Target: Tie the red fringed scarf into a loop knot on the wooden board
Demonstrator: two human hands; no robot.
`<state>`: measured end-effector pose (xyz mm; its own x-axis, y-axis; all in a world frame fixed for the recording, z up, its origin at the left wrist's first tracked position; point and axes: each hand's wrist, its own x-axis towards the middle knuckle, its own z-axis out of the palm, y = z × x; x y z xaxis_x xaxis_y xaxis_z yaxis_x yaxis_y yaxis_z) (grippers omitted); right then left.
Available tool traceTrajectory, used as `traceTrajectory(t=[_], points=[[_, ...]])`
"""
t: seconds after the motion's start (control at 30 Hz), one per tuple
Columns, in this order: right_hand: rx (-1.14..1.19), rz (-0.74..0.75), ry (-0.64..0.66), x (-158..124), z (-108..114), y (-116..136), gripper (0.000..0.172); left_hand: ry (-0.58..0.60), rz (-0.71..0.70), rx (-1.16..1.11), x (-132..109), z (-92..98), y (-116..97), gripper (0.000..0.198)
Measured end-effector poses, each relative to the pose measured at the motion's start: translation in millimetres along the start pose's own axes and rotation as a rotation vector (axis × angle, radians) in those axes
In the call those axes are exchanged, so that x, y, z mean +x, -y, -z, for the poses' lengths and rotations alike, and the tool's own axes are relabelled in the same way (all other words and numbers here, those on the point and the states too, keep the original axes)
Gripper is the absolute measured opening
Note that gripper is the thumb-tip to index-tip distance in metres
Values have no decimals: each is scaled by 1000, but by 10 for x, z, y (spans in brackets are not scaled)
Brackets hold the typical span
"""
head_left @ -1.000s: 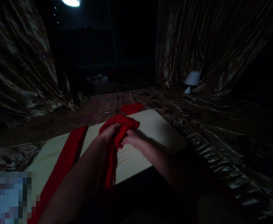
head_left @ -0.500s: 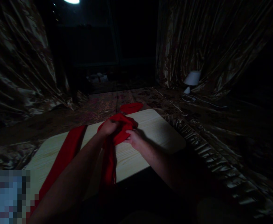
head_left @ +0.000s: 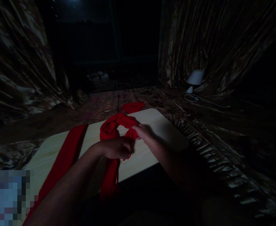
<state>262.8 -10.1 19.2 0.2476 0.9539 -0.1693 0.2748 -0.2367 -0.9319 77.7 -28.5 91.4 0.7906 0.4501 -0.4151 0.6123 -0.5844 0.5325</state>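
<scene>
A long red scarf point(head_left: 112, 127) lies looped and bunched in the middle of a pale wooden table point(head_left: 152, 125). My left hand point(head_left: 118, 148) is closed over the scarf's lower strand, whose fringed end hangs over the table's near edge. My right hand point(head_left: 145, 133) pinches the loop's right side just beyond it. Another length of the same red cloth point(head_left: 67, 157) runs diagonally across the table's left part. The room is very dark.
A separate red piece point(head_left: 133, 106) lies past the table's far edge on a patterned carpet. A small white lamp point(head_left: 194, 78) with a cable stands on the floor at the right. Shiny draped curtains hang on both sides. A pixelated patch covers the bottom-left corner.
My left hand has drawn back toward me along the scarf, and my right hand has moved forward. The bunch has opened into a loop. The view has darkened slightly.
</scene>
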Motion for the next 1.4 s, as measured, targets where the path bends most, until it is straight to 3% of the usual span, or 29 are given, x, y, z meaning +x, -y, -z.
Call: traceTrajectory(t=[0.03, 0.1, 0.17, 0.23, 0.3, 0.37, 0.5, 0.7, 0.87, 1.0, 1.1, 1.2, 1.3, 1.4], points=[[-143, 69, -75, 56, 51, 29, 23, 17, -29, -58, -6, -19, 34, 42], [-383, 221, -190, 196, 115, 103, 25, -99, -29, -122, 26, -14, 145, 53], [-548, 373, -220, 345, 125, 203, 29, -370, 72, -127, 115, 36, 288, 54], [-699, 508, -162, 471, 91, 318, 38, -684, 262, -53, 243, 102, 435, 46], [-861, 603, -61, 555, 34, 423, 51, -837, 411, 83, 381, 150, 571, 38], [-1021, 648, 52, 595, -31, 490, 56, -781, 401, 175, 504, 152, 693, 33], [-1207, 707, 150, 580, -117, 506, 34, -708, 252, 281, 668, 36, 873, 50], [-1364, 757, 143, 422, -29, 561, 35, -569, 444, 394, 771, -46, 882, 60], [-1396, 784, 236, 326, 159, 553, 29, -528, 469, 379, 800, -5, 854, 61], [-1123, 781, 376, 387, 312, 344, 40, -560, 430, 382, 763, -13, 852, 54], [-913, 737, 318, 417, 387, 193, 45, -655, 374, 340, 686, -54, 836, 44], [-901, 787, 204, 361, 383, 150, 35, -815, 322, 333, 615, -106, 836, 39], [-951, 1000, 275, 264, 278, 203, 37, -958, 306, 391, 605, -121, 870, 50], [-1073, 1083, 465, 197, 118, 278, 39, -843, 302, 395, 667, -84, 919, 74]])
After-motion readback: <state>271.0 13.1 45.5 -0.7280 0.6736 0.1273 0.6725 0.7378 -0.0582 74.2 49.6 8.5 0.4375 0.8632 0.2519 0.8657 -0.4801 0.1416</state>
